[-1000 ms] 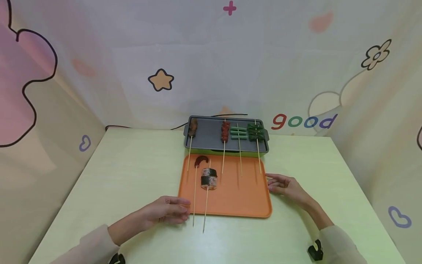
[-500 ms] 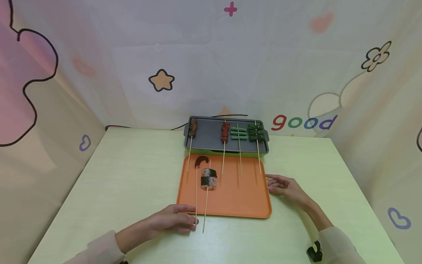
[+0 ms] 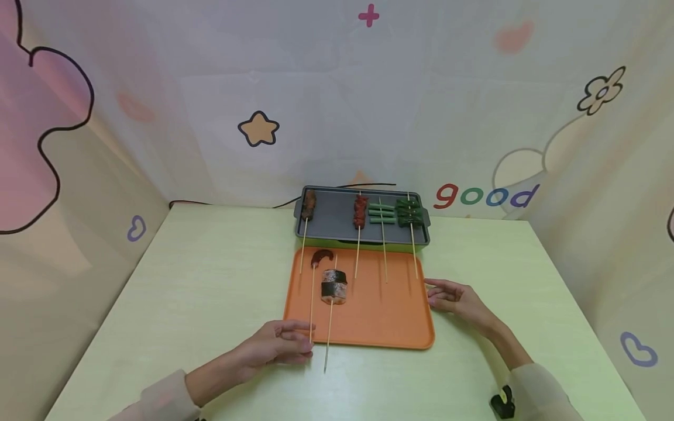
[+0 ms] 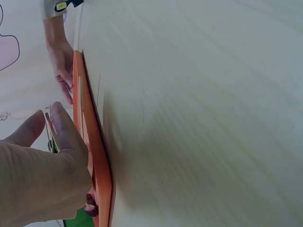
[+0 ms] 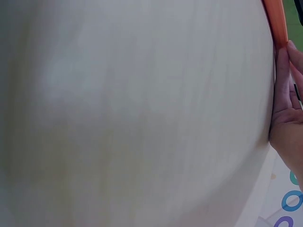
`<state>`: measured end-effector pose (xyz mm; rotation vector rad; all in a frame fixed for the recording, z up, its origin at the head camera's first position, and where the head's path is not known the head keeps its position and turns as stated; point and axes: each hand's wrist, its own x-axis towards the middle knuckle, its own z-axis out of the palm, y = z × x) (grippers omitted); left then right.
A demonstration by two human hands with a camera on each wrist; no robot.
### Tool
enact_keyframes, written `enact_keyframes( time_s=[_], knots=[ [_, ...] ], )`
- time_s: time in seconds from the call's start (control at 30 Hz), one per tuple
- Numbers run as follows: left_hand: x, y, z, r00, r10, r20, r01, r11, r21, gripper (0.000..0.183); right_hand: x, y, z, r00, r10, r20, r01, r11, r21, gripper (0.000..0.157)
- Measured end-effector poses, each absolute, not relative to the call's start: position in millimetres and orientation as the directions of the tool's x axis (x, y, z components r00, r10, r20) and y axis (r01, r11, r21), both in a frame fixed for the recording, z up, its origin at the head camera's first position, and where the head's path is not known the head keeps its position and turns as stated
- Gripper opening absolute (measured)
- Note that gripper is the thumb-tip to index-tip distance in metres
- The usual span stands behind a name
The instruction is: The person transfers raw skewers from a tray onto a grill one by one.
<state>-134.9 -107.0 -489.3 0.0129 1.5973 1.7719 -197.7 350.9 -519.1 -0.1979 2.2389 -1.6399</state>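
In the head view my left hand (image 3: 276,345) is at the front left corner of the orange tray (image 3: 387,318). Its thumb and fingers pinch the lower stick of a skewer (image 3: 312,301) topped by a dark red curled piece like a tentacle. Beside that lies a second skewer with two black-and-white rolls (image 3: 334,286), its stick jutting over the tray's front rim. My right hand (image 3: 460,301) grips the tray's right rim, and the right wrist view has its fingers (image 5: 282,71) at that rim. The left wrist view shows the thin stick between thumb and forefinger.
Behind the tray stands a grey grill plate (image 3: 334,219) on a green base. It bears a brown meat skewer (image 3: 309,206), a red meat skewer (image 3: 360,211), a green bean skewer (image 3: 381,213) and a leafy green skewer (image 3: 409,212), their sticks overhanging the tray. A curtain rises behind.
My left hand has moved right onto the stick of the curled-piece skewer and now pinches it, lifting slightly since half a second ago. My right hand stays at the tray's rim.
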Motion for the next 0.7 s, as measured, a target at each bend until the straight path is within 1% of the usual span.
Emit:
enact_keyframes(
  time_s=[0.2,0.4,0.7],
  knots=[
    [-133.6,-105.8,-489.9,-0.736,0.49,-0.467,-0.523,0.026,0.852,0.053,-198.3,351.4,-520.2,-0.927,-0.313,-0.208,0.101,0.325,-0.94,0.059],
    [-132.8,-106.8,-493.0,-0.728,0.471,-0.498,-0.555,0.021,0.832,0.054,-198.1,351.5,-520.7,-0.927,-0.314,-0.207,0.099,0.326,-0.94,0.059],
    [-128.7,-111.3,-496.9,-0.714,0.506,-0.484,-0.558,0.007,0.83,0.057,-197.9,350.7,-518.8,-0.927,-0.312,-0.209,0.098,0.336,-0.937,0.059]
  ],
)
